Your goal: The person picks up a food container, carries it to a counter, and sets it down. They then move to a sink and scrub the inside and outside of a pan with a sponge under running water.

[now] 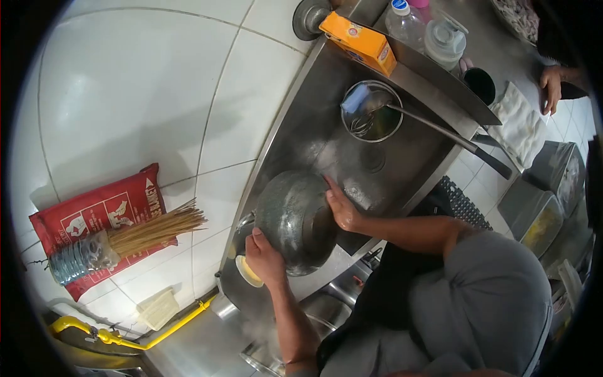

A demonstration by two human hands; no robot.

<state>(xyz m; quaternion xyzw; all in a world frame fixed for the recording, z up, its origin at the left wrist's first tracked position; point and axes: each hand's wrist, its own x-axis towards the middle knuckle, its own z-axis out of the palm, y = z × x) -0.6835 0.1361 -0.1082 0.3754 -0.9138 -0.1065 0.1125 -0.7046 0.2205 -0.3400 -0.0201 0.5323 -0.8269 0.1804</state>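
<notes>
Over the steel sink, a round, dark, wet wok is held tilted between my two hands. My left hand grips its lower left edge, with the thumb up against the metal. On the opposite side my right hand presses against the wok, its fingers along the surface. A loop handle shows at the wok's left edge. Close to my left hand is a small white bowl with something yellow in it. Farther up the sink stands a metal pot containing a blue sponge, a whisk and a long-handled ladle.
An orange box and a plastic bottle stand by the sink's far end. A co-worker's hand rests near a white cloth. Steam rises around pots below. A stick broom hangs against the tiled wall.
</notes>
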